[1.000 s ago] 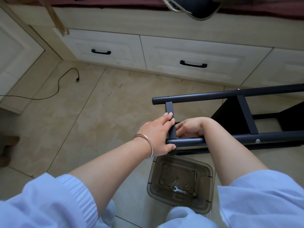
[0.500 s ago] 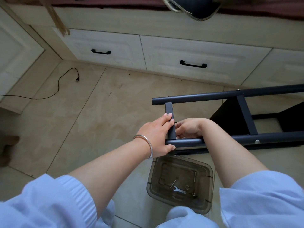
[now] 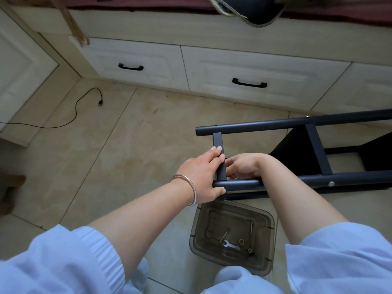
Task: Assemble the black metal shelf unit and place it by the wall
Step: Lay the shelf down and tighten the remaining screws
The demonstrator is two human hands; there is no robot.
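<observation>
The black metal shelf frame (image 3: pixel 275 124) lies on its side on the tiled floor, with two long tubes joined by flat crossbars. My left hand (image 3: pixel 199 177) grips the end of the near tube (image 3: pixel 244 184), thumb underneath and fingers lying along the end crossbar (image 3: pixel 217 140). Just right of that crossbar, my right hand (image 3: pixel 244 166) has its fingers curled at the joint with the near tube. What those fingers hold is hidden. A silver bolt head (image 3: pixel 331 183) shows farther along the near tube.
A smoky plastic box (image 3: pixel 267 221) stands on the floor under my hands, holding a small wrench (image 3: pixel 230 245), washers and thin rods. White drawers (image 3: pixel 250 83) run along the far side. A black cable (image 3: pixel 76 111) trails on the floor at left.
</observation>
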